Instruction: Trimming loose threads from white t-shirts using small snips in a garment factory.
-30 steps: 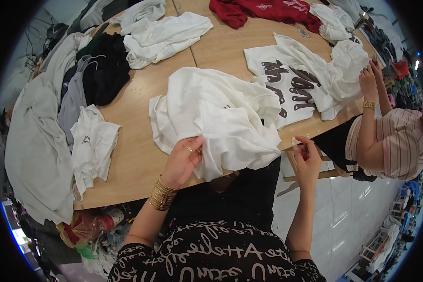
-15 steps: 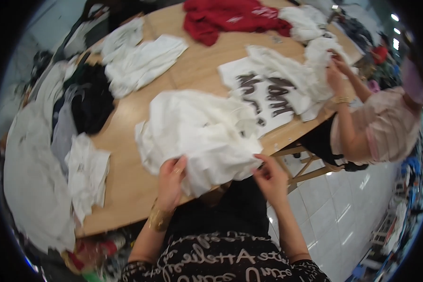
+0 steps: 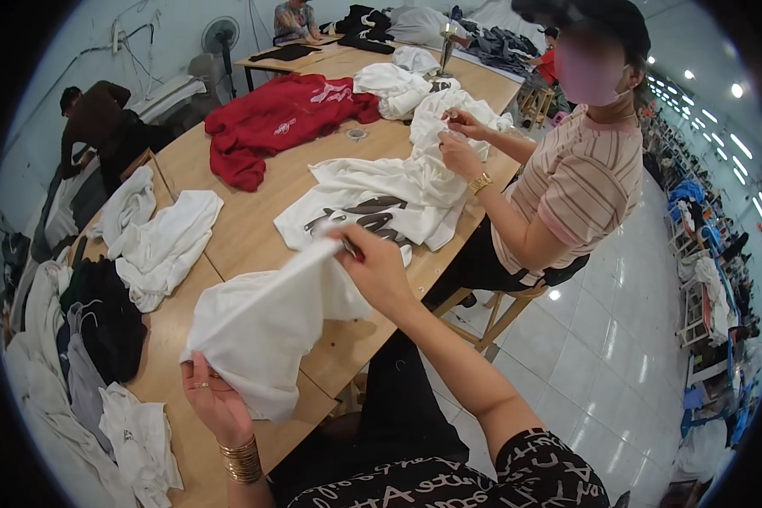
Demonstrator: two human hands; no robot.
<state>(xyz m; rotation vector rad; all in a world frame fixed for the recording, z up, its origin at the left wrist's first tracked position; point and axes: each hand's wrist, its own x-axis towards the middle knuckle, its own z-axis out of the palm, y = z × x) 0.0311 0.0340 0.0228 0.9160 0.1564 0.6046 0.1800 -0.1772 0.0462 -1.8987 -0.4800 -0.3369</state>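
A white garment (image 3: pixel 254 339) is stretched between my two hands over the table's near edge, one part lifted into a taut fold. My left hand (image 3: pixel 216 396) grips its lower left edge, thumb on top of the cloth. Up and to the right, my right hand (image 3: pixel 372 269) pinches the raised end, which is smeared by motion. A small dark reddish thing shows within my right fingers; its kind cannot be made out. Just beyond lies a white garment with dark lettering (image 3: pixel 360 216), partly behind my right hand.
At the right a seated co-worker (image 3: pixel 567 178) handles white cloth (image 3: pixel 436 169). A red sweatshirt (image 3: pixel 284 123) lies at the far side of the wooden table (image 3: pixel 229 245). White garments (image 3: pixel 169 245), a black pile (image 3: pixel 106 317) and a small white piece (image 3: pixel 140 436) are at the left.
My right hand has swung up and away, raising one end of the white garment. My left hand has moved left with its edge. The view has tilted up, showing more of the room.
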